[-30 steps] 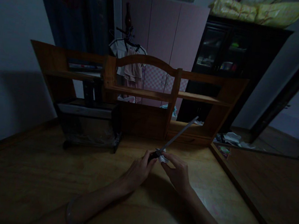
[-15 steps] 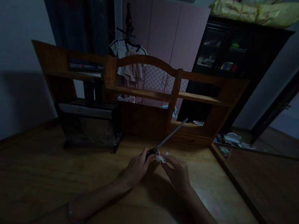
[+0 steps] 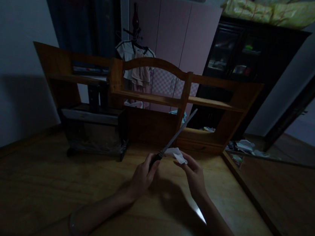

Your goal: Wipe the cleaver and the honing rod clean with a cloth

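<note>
My left hand is closed round the dark handle of a long thin metal rod, which points up and to the right over the wooden desk. My right hand pinches a small white tissue right next to the rod, just above its handle. Both hands hover above the middle of the desk. The room is dim.
A wooden shelf unit stands along the back of the desk, with a dark box-like device at its left. Behind are a pink wardrobe, a dark cabinet and hanging clothes.
The rod has tilted more upright and its tip has swung left. My right hand has lifted slightly and now holds the tissue more spread out beside the rod.
</note>
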A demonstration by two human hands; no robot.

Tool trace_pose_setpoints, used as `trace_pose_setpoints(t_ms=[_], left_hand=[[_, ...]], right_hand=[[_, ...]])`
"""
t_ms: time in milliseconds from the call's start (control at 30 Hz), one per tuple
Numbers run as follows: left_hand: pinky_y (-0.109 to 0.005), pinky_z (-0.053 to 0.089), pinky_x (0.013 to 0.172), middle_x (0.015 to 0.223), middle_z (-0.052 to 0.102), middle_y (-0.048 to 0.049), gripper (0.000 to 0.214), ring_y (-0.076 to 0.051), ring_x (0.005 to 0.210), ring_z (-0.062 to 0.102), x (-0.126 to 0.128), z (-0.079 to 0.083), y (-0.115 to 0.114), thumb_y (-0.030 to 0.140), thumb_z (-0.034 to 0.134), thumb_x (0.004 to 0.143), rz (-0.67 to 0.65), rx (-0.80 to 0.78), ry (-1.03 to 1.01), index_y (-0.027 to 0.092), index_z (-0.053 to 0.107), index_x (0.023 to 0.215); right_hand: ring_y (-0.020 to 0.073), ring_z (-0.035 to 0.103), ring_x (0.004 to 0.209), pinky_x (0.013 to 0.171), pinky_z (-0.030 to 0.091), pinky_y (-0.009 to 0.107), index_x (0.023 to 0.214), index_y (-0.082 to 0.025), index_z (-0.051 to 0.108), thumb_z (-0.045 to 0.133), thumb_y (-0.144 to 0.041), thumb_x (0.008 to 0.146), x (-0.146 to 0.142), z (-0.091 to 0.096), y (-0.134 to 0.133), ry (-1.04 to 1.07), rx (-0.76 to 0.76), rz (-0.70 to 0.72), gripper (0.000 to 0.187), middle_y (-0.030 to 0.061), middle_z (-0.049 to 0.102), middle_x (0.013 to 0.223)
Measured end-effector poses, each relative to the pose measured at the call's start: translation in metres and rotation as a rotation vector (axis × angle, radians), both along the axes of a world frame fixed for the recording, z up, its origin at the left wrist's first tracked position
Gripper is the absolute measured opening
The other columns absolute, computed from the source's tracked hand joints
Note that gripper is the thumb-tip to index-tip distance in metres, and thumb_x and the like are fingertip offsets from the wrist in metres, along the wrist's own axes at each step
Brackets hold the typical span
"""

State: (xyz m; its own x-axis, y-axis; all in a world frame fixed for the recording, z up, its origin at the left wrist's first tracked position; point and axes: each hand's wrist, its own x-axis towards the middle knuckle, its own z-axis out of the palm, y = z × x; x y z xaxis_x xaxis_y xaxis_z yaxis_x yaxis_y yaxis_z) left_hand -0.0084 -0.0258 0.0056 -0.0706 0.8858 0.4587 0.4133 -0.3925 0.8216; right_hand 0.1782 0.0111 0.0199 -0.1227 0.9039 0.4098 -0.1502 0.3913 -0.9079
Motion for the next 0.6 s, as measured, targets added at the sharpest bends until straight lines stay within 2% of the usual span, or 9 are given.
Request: trace_pose_setpoints(t_ms=[133,300,467,600], left_hand=[[-0.027,0.043,0.078,0.103,0.065,-0.0052,0.028,-0.019,0.092,0.062,0.000,0.002,-0.005,0.038,0.040,0.093,-0.017,0.022,-0.012,0.022,0.048,0.114],[-0.026,0.043,0.071,0.095,0.065,-0.0038,0.028,-0.017,0.081,0.062,0.002,0.005,-0.008,0.039,0.039,0.093,-0.084,-0.015,0.059,0.021,0.048,0.113],[-0.026,0.042,0.070,0.092,0.066,-0.0028,0.024,-0.018,0.081,0.062,0.005,0.004,-0.007,0.039,0.039,0.093,-0.048,-0.027,0.073,0.023,0.050,0.108],[-0.026,0.041,0.070,0.093,0.066,-0.0032,0.023,-0.018,0.082,0.062,0.005,0.002,-0.006,0.039,0.038,0.094,-0.013,-0.020,0.079,0.023,0.050,0.106]], right_hand=[[0.0267,0.060,0.106,0.096,0.046,0.046,0.107,-0.024,0.068,0.066,-0.033,0.079,-0.003,0.003,-0.002,0.081,-0.090,0.083,0.029,0.0044,0.069,0.109],[0.0276,0.059,0.109,0.099,0.042,0.048,0.109,-0.022,0.068,0.059,-0.036,0.085,-0.006,0.007,-0.008,0.080,-0.069,0.186,0.029,0.0061,0.068,0.111],[0.0297,0.060,0.108,0.098,0.042,0.050,0.107,-0.027,0.070,0.060,-0.036,0.085,-0.003,0.004,-0.010,-0.192,-0.024,0.163,0.026,0.0027,0.070,0.107],[0.0294,0.057,0.114,0.101,0.039,0.049,0.108,-0.029,0.068,0.060,-0.035,0.085,-0.001,0.005,-0.012,-0.281,0.094,0.109,0.025,0.0008,0.067,0.115]])
